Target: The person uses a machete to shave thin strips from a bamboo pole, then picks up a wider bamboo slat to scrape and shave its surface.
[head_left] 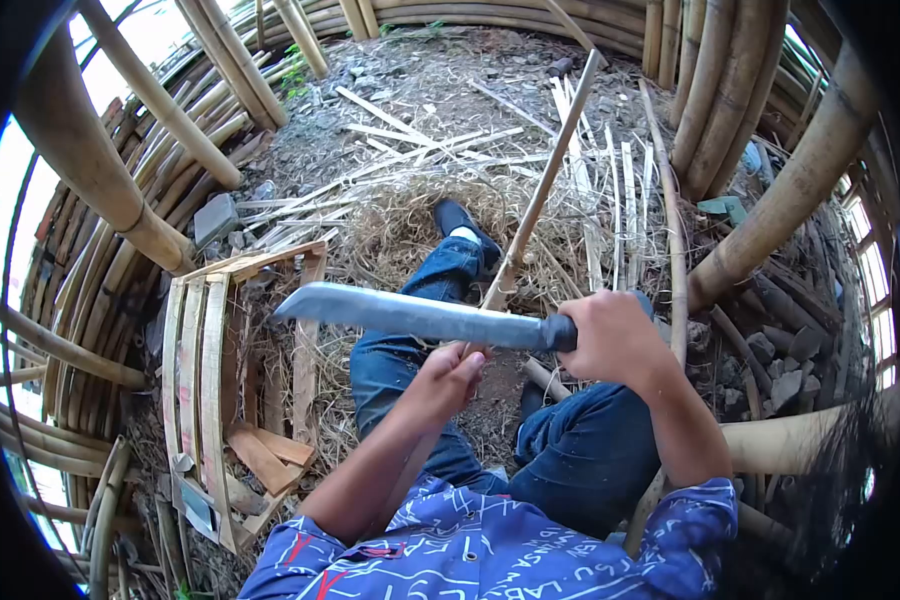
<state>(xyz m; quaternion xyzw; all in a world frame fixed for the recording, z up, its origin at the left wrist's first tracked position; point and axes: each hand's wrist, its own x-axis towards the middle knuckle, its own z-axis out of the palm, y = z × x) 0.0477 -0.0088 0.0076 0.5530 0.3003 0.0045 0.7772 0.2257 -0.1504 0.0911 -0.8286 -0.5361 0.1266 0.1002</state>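
As scattered bamboo strips cover the ground ahead, we sit with a bamboo stick angled away between our knees, apparently so its long end has room clear of our body. The fingers of our left hand close around its near end, just below the blade, likely to steady it. Our right hand wraps the dark handle of a machete, its blade laid across the stick beside a pale, shaved patch; whether the edge bites, we cannot tell. A wooden crate stands at our left, seemingly within easy reach.
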